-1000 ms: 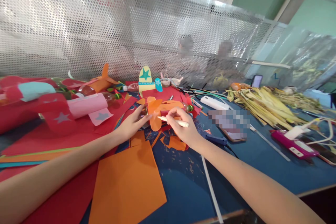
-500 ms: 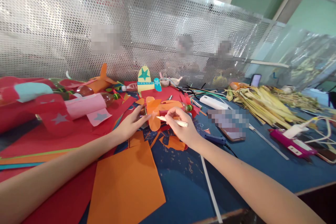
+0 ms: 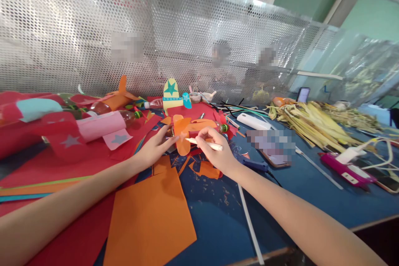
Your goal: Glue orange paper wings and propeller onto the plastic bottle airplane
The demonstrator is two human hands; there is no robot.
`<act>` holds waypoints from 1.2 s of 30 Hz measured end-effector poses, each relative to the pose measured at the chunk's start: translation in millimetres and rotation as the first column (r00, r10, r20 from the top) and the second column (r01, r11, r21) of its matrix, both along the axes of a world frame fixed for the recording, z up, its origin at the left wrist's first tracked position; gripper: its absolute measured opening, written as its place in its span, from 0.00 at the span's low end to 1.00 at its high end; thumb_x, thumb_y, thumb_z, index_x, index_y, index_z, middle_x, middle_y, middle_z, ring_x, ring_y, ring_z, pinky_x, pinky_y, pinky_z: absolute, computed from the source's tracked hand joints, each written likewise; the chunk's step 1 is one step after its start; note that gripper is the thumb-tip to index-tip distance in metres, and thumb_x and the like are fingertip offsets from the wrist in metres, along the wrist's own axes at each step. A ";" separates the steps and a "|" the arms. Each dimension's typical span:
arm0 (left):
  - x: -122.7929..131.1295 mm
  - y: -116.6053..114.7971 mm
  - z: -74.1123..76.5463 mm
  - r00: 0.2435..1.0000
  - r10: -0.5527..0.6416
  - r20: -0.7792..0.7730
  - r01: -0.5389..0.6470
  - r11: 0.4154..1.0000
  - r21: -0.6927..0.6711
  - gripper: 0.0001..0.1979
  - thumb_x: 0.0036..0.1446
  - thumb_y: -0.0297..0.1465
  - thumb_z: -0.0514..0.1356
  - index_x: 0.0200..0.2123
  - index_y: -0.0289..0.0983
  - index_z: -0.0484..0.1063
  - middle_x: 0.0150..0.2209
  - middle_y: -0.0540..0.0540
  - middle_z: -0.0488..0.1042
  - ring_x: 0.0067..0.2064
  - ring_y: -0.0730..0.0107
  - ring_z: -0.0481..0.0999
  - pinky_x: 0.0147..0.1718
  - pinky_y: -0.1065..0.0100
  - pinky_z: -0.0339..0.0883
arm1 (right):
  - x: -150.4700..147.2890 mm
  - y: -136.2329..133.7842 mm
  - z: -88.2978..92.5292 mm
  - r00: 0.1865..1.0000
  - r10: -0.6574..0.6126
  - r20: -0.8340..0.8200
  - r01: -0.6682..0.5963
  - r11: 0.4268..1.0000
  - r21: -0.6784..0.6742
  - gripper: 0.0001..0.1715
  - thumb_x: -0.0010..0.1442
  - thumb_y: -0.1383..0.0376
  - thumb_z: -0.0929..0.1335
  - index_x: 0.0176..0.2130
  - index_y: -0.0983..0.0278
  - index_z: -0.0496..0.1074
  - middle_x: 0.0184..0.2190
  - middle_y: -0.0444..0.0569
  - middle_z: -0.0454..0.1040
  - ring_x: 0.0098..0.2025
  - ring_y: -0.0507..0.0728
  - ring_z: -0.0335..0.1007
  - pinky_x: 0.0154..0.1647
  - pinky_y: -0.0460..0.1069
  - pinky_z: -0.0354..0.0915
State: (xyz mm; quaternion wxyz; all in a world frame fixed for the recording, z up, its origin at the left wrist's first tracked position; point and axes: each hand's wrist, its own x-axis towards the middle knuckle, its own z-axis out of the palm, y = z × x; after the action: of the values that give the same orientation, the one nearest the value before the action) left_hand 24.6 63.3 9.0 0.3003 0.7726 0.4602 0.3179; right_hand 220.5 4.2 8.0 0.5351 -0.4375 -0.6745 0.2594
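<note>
In the head view my right hand (image 3: 214, 147) pinches a white pen (image 3: 212, 145). Its tip points left and meets an orange paper piece with rounded ends (image 3: 183, 146), near a pale mark on it. That piece is fixed across a plastic bottle toy wrapped in orange paper (image 3: 202, 125), which lies on its side with a green cap at the right. My left hand (image 3: 154, 145) grips the toy's left end, thumb against the orange piece and the other fingers partly hidden behind it. Orange paper scraps (image 3: 208, 170) lie just below.
An orange sheet (image 3: 149, 220) and red sheets (image 3: 77, 216) cover the near left. More paper-wrapped bottles (image 3: 102, 126) lie behind. On the right are a blue glue gun (image 3: 254, 163), a phone (image 3: 274, 149), a magenta power strip (image 3: 346, 170) and dried husks (image 3: 311, 122).
Almost nothing differs. Both hands, the pen and the orange-wrapped bottle toy keep the same places.
</note>
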 end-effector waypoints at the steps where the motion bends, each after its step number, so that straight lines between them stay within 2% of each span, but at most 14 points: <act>1: 0.0 -0.1 -0.1 1.000 0.001 0.000 -0.001 1.000 0.000 0.38 0.52 0.53 0.49 0.60 0.35 0.59 0.55 0.42 0.72 0.57 0.51 0.70 0.51 0.62 0.68 | 0.0 0.1 -0.2 1.000 0.002 0.000 -0.002 1.000 -0.002 0.10 0.59 0.57 0.65 0.31 0.60 0.64 0.28 0.42 0.71 0.30 0.52 0.69 0.31 0.47 0.63; 14: -1.6 3.1 -4.3 1.000 -0.006 0.027 0.006 1.000 -0.008 0.37 0.52 0.54 0.50 0.58 0.36 0.60 0.51 0.42 0.75 0.55 0.51 0.72 0.50 0.60 0.69 | -0.9 0.0 0.8 1.000 -0.020 0.021 0.019 0.999 0.033 0.10 0.59 0.57 0.65 0.30 0.60 0.64 0.27 0.43 0.71 0.31 0.53 0.70 0.34 0.49 0.65; 29: -0.4 2.6 -1.0 0.999 -0.016 0.037 0.017 0.999 -0.032 0.38 0.52 0.53 0.51 0.60 0.36 0.58 0.56 0.42 0.72 0.58 0.51 0.70 0.53 0.61 0.67 | -0.6 -0.8 1.3 1.000 0.011 -0.014 -0.011 1.000 -0.001 0.10 0.58 0.57 0.66 0.30 0.60 0.64 0.28 0.43 0.71 0.30 0.52 0.69 0.31 0.47 0.64; 36: -1.2 2.2 -1.3 0.999 -0.002 0.033 0.004 0.999 -0.041 0.38 0.51 0.55 0.51 0.59 0.35 0.59 0.50 0.42 0.75 0.54 0.50 0.72 0.50 0.59 0.69 | -0.1 -0.7 1.5 1.000 0.004 -0.017 -0.004 1.000 -0.011 0.11 0.59 0.56 0.65 0.31 0.60 0.63 0.27 0.42 0.70 0.30 0.53 0.69 0.32 0.48 0.64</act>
State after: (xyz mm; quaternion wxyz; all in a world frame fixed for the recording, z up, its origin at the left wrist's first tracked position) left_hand 23.4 65.5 7.6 0.3242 0.7616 0.4605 0.3206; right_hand 220.4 3.5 9.5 0.5379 -0.4368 -0.6694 0.2680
